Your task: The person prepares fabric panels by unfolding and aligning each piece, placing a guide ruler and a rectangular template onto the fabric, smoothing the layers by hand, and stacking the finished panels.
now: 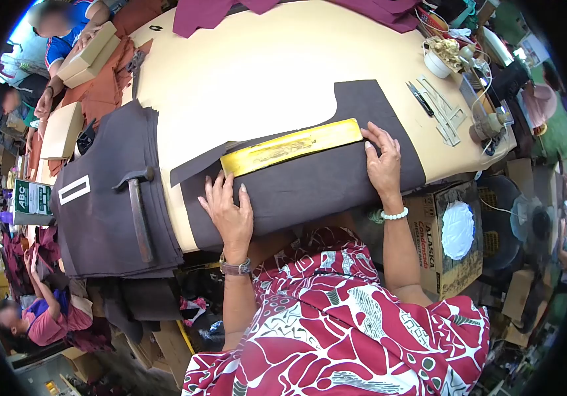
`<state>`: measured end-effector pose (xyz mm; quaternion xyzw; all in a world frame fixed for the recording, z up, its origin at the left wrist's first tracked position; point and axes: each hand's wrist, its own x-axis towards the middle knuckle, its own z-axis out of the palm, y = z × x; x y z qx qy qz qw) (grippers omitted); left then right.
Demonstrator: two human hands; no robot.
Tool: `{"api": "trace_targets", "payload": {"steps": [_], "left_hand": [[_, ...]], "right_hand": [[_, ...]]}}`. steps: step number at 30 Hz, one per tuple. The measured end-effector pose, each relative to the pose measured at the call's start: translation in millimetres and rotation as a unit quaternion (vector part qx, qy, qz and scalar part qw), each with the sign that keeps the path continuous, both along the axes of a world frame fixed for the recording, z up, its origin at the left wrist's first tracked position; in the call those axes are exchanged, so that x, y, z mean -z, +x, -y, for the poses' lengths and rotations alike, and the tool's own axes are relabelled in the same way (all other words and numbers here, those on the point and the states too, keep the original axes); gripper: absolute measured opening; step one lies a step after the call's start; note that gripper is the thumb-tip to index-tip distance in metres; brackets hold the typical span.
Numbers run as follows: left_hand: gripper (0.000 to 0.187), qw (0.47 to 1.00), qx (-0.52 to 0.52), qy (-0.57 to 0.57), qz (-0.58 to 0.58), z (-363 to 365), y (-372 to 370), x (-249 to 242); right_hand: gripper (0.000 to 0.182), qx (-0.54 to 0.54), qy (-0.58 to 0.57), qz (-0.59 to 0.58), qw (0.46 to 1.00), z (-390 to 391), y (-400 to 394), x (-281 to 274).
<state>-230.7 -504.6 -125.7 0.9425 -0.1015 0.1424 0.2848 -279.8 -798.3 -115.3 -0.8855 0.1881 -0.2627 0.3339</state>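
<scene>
Two bare hands are set at a yellow bar [291, 148] that lies on a dark brown sheet [310, 195], spread over a pale surface [250, 79]. The bar runs from just beyond the left fingers across to the right fingers. The left hand [230, 214] has its fingers spread, the tips at the bar's near edge by its left end; whether each one touches is hard to tell through this curved, wide view. The right hand [385, 168] is loosely spread too, its fingertips at the bar's right end. Neither hand pinches the sheet, which reaches from beneath both sets of fingers to the bar's far side.

Left of the left fingers, a hammer [140, 221] lies on a stack of dark pieces [98, 231]. Beyond the right fingers, farther right, is a slim dark tool [420, 99].

The bar looks stiff and fairly heavy, with a smooth, worn top that could slide under a light touch; a hold across its width near each end seems surest. The sheet looks thin, soft and easily creased, better steadied under flat fingers than tugged by an edge.
</scene>
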Motion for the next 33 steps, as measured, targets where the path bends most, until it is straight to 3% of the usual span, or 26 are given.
{"api": "trace_targets", "payload": {"steps": [33], "left_hand": [[0.036,1.0,0.0,-0.009,-0.014,1.3,-2.3,-2.5]], "right_hand": [[0.031,-0.007,-0.019,-0.015,1.0,2.4,0.4,3.0]]}}
